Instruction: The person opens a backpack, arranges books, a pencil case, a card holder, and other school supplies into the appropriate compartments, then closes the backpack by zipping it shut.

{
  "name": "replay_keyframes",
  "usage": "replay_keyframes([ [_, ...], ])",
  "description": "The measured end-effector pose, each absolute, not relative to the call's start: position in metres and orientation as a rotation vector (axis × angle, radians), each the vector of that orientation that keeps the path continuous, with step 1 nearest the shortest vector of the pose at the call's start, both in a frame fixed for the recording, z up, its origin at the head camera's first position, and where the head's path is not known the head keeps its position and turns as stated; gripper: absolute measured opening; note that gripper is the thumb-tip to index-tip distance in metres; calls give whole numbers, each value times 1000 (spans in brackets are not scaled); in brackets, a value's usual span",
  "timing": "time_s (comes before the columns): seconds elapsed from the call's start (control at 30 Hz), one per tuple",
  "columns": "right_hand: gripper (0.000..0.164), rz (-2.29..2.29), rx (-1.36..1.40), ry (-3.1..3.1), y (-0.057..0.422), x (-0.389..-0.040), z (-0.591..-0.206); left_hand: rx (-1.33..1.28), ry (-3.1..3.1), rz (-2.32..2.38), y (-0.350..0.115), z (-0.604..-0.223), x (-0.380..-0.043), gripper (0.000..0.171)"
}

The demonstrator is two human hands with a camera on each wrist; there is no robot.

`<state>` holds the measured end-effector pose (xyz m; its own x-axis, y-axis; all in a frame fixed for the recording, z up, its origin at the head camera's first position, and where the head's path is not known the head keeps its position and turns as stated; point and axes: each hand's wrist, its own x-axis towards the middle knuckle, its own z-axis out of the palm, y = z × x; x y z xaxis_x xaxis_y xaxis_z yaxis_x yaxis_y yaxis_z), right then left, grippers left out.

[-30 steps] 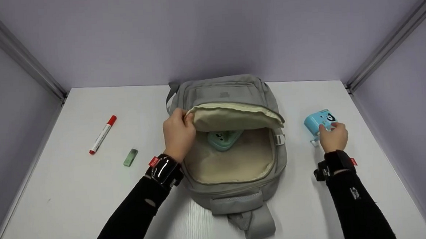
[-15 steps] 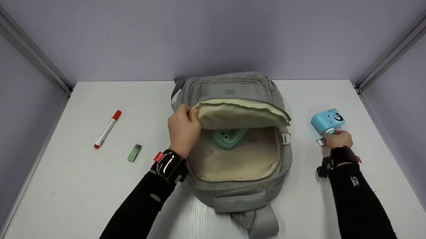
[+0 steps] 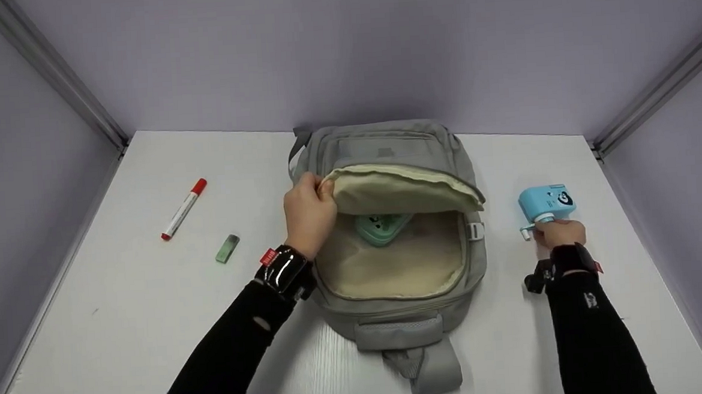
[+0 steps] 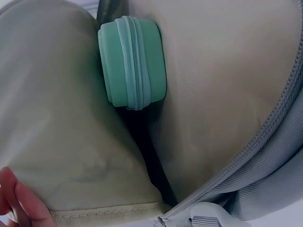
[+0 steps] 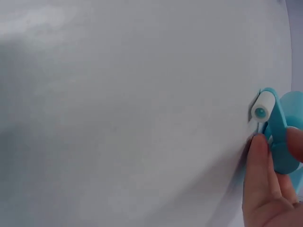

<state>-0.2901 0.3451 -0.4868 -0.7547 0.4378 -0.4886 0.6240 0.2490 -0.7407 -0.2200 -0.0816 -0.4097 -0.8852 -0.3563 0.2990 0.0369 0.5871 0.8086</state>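
Note:
A grey backpack [image 3: 402,314] lies on the table with its main compartment unzipped. My left hand [image 3: 311,217] pinches the edge of its cream-lined flap [image 3: 399,195] and keeps it lifted. Inside sits a green zippered case [image 3: 380,233], its zipper side facing the left wrist camera. On the right, a light-blue hand-crank pencil sharpener [image 3: 546,202] with a panda face rests on the table. My right hand [image 3: 562,234] grips it at the crank side, and the right wrist view shows thumb and fingers around the base of the crank arm [image 5: 279,118], below its white knob.
Left of the backpack lie a red-capped white marker [image 3: 183,210] and a small green rectangular block [image 3: 227,249]. Grey panel walls [image 3: 343,53] enclose the white table [image 3: 121,281] at the back and sides. A wide strap [image 3: 435,370] trails from the backpack's near end.
My right hand has shifted from the sharpener's body to its crank side and now grips there. The sharpener has turned slightly. My left hand still holds the flap, and the head view has shifted a little.

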Motion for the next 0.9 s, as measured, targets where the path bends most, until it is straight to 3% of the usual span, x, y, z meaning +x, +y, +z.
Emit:
replay_keyframes([
  [0.2,62,-1860,1028,2040,346,-291,-485,248,-2381,-1233,-82,-409,-220,15],
  [0.43,16,-2024,1087,2010,343,-287,-485,258,-2380,-1231,-82,-409,-222,16],
  [0.67,18,-2288,1031,1753,345,-264,-468,267,-2388,-1243,-81,-408,-226,16],
  [0.9,19,-2209,691,1972,320,-203,-446,288,-2379,-1257,-81,-406,-228,16],
])
